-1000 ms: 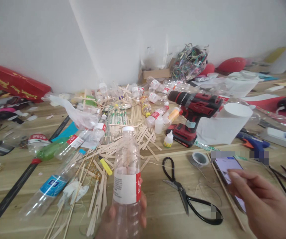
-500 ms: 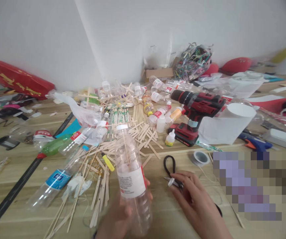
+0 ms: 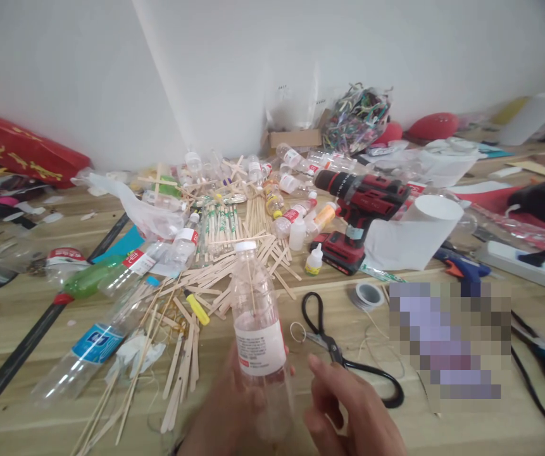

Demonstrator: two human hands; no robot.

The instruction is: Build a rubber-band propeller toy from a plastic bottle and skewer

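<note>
My left hand (image 3: 225, 405) is wrapped round the lower half of a clear plastic bottle (image 3: 259, 342). The bottle stands upright, with a white and red label and a white cap; a thin wooden stick shows at its top and inside. To its right, my right hand (image 3: 355, 408) has its index finger out and the others loosely curled, with nothing visible in it. Just beyond those fingers, black-handled scissors (image 3: 333, 348) lie on the wooden table. A thin white ring (image 3: 297, 332) is beside the scissors' blades.
A red cordless drill (image 3: 360, 215) stands behind, near a small glue bottle (image 3: 314, 259) and a wire spool (image 3: 368, 296). Wooden craft sticks (image 3: 184, 373), a yellow-handled tool (image 3: 197, 308) and a blue-labelled bottle (image 3: 96, 344) lie left. A blue glue gun (image 3: 464, 269) is at right.
The white ring has left my right fingers and is now by the scissors. My right hand has drawn back toward me, uncovering the scissors. The view has shifted slightly.
</note>
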